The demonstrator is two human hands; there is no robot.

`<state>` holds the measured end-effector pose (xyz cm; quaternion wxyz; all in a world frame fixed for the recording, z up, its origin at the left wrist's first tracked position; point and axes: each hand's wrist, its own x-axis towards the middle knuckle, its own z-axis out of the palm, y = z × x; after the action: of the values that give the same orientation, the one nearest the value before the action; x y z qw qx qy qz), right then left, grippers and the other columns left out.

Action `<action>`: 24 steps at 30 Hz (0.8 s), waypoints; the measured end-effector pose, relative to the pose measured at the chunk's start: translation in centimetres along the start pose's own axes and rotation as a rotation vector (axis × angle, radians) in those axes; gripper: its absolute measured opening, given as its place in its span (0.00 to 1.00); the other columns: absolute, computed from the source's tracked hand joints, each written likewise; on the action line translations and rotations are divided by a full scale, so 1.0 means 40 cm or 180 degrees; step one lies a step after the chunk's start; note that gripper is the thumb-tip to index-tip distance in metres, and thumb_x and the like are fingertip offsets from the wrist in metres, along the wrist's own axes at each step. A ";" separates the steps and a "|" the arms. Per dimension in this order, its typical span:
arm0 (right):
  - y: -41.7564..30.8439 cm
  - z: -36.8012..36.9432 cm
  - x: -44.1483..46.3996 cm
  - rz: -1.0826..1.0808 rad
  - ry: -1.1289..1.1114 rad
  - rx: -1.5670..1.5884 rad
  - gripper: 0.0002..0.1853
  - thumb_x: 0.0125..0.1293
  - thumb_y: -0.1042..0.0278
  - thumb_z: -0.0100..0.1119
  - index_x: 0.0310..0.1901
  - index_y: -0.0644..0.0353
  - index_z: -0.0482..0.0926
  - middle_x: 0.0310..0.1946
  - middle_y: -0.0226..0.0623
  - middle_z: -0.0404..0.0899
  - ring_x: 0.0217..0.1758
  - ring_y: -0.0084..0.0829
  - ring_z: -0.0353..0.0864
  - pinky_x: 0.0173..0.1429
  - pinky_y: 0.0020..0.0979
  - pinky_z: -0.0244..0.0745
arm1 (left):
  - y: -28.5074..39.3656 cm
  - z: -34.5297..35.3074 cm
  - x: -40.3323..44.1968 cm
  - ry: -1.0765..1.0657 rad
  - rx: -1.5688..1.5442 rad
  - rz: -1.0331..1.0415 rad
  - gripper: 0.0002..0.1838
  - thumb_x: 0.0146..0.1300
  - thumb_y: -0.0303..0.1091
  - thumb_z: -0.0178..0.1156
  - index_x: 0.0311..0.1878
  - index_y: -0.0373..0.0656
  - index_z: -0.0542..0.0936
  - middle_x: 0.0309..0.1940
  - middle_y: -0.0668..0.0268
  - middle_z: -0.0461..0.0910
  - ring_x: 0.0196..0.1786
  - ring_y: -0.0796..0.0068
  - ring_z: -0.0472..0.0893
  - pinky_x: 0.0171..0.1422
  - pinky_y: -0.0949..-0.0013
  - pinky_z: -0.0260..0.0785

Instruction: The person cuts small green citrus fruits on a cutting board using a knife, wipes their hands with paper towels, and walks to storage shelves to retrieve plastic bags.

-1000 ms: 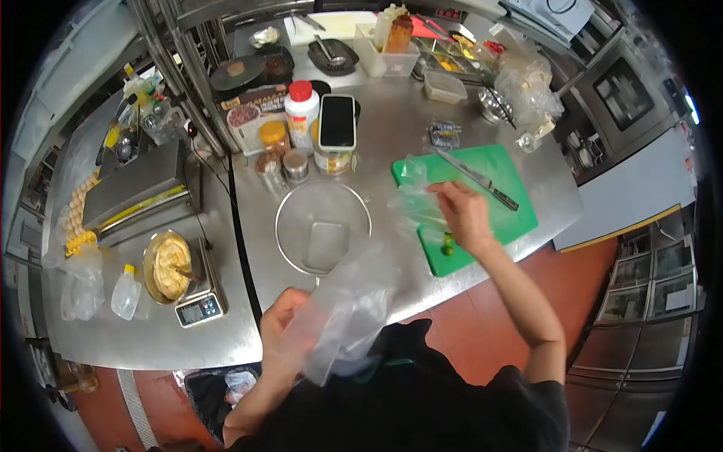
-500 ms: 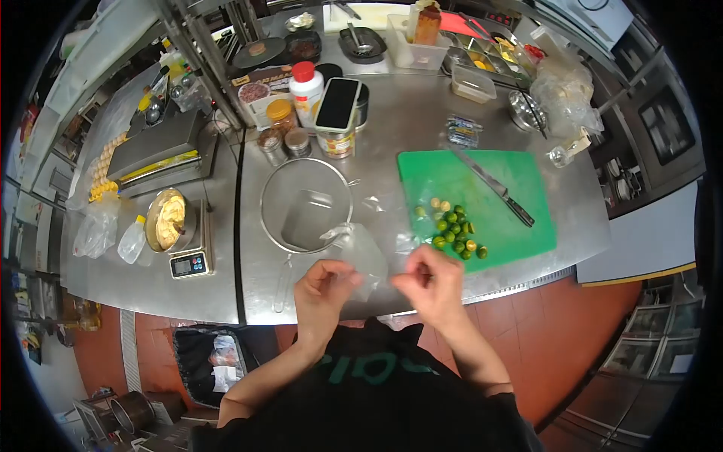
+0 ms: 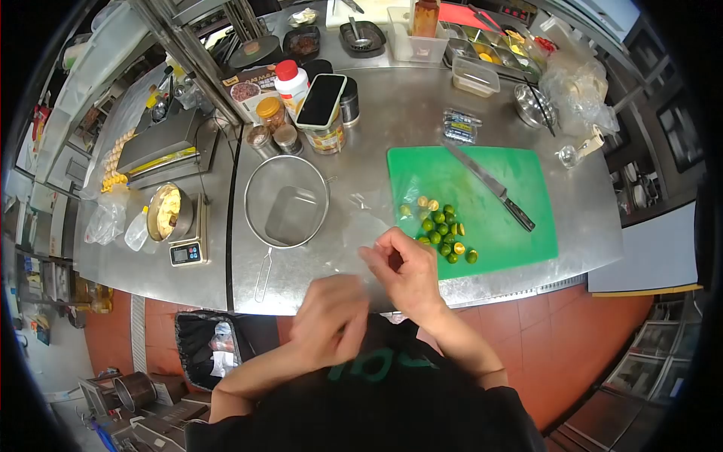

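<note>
Near the front edge of the steel table, my right hand (image 3: 407, 271) has its fingers curled together in a pinch; what they hold, if anything, is too small to make out. My left hand (image 3: 329, 316) is beside it, blurred by motion, its fingers unclear. Faint clear plastic (image 3: 369, 226) lies behind my right hand. To the left, a round sieve (image 3: 260, 197) rests over a clear rectangular container (image 3: 292, 214). Several small green citrus fruits (image 3: 439, 221), some cut, lie on the green cutting board (image 3: 482, 248) beside a knife (image 3: 493, 188).
A phone (image 3: 321, 100) rests on jars at the back. On the left, a bowl of yellow mixture (image 3: 167, 212) sits on a scale (image 3: 188, 252). A steel bowl (image 3: 535, 106) stands at the back right. A lined bin (image 3: 197, 346) is below the table.
The clear plastic bag seen in my hands earlier is no longer in them. The citrus fruits, mostly hidden a second ago, are now uncovered. My hands have come closer together.
</note>
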<state>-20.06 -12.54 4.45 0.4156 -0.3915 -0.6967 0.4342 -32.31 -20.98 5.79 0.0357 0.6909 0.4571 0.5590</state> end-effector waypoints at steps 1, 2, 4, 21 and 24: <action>-0.018 0.003 0.000 0.0079 -0.0004 0.0229 0.10 0.56 0.76 0.63 0.26 0.63 0.70 0.15 0.25 0.67 0.17 0.14 0.62 0.21 0.19 0.56 | -0.005 0.033 0.003 -0.0023 -0.0037 -0.0391 0.14 0.47 0.15 0.56 0.39 0.34 0.74 0.35 0.54 0.76 0.36 0.58 0.76 0.41 0.64 0.69; -0.028 0.002 -0.003 -0.0088 0.0077 0.0135 0.09 0.55 0.77 0.63 0.27 0.62 0.70 0.16 0.27 0.68 0.16 0.16 0.64 0.20 0.20 0.58 | -0.016 0.057 0.000 0.0228 -0.0264 -0.0960 0.11 0.52 0.14 0.52 0.39 0.34 0.74 0.34 0.54 0.76 0.35 0.60 0.76 0.39 0.66 0.68; -0.060 0.001 0.001 -0.0507 0.0163 -0.0132 0.09 0.54 0.77 0.63 0.27 0.62 0.70 0.17 0.29 0.69 0.16 0.18 0.66 0.20 0.21 0.60 | -0.035 0.053 -0.012 0.0191 -0.0262 -0.1064 0.11 0.56 0.16 0.49 0.43 0.34 0.73 0.34 0.55 0.76 0.35 0.65 0.76 0.41 0.69 0.68; -0.078 0.077 0.048 -0.1979 -0.0146 -0.1568 0.14 0.42 0.80 0.59 0.35 0.57 0.78 0.32 0.30 0.69 0.30 0.30 0.71 0.28 0.29 0.70 | -0.141 -0.081 0.029 0.0272 -0.3008 -0.3151 0.11 0.62 0.31 0.56 0.47 0.40 0.75 0.39 0.65 0.78 0.45 0.73 0.76 0.51 0.69 0.63; -0.061 0.098 0.049 -0.2187 -0.0356 -0.1648 0.15 0.43 0.78 0.58 0.36 0.57 0.79 0.33 0.30 0.70 0.31 0.31 0.71 0.29 0.28 0.71 | -0.182 -0.078 0.027 0.0601 -0.3809 -0.3205 0.10 0.64 0.36 0.56 0.44 0.41 0.75 0.39 0.64 0.79 0.47 0.70 0.75 0.52 0.69 0.64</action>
<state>-24.82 -12.62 6.09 0.3857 -0.2041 -0.8939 0.1022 -39.18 -17.48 3.65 0.6115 0.2138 0.3375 0.6830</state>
